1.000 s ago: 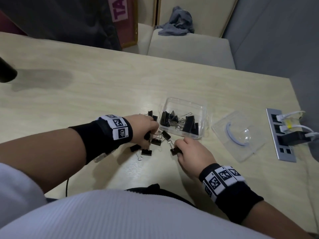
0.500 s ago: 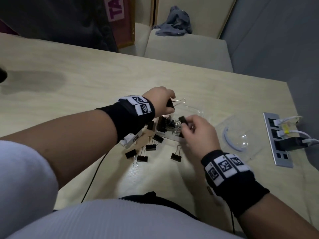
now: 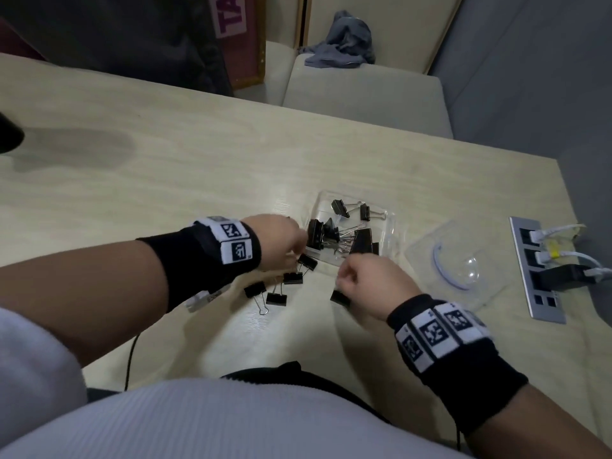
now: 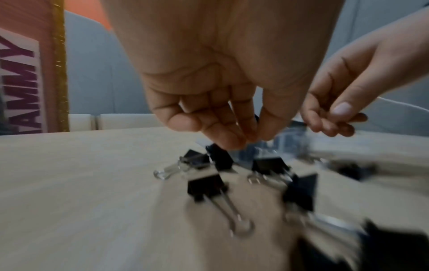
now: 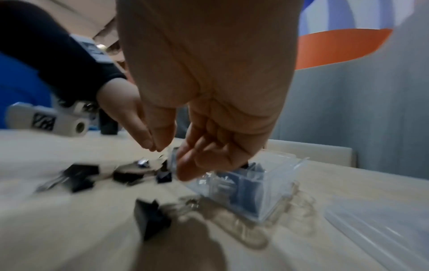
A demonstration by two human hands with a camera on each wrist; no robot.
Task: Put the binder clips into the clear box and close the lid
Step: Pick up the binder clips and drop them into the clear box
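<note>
The clear box [image 3: 391,216] stands lidless on the table with several black binder clips [image 3: 362,239] inside. Its clear lid [image 3: 458,271] lies to the right of it. Several loose clips [image 3: 276,298] lie on the table in front of the box. My left hand [image 3: 299,249] hovers over them, fingers pointing down and loosely curled, holding nothing [image 4: 250,139]. One clip [image 4: 205,185] lies just below it. My right hand [image 3: 342,280] hangs empty [image 5: 183,165] above another single clip [image 3: 339,298], beside the box's near wall [image 5: 267,183].
A metal socket panel [image 3: 536,270] with white and black plugs is set in the table at the right. A dark object [image 3: 8,134] pokes in at the far left. A cushioned seat [image 3: 364,91] with grey cloth stands beyond the far edge.
Both hands carried a clip each up to the box, let them go there, and have come back down empty over the loose clips. Two more clips now lie at the back of the box.
</note>
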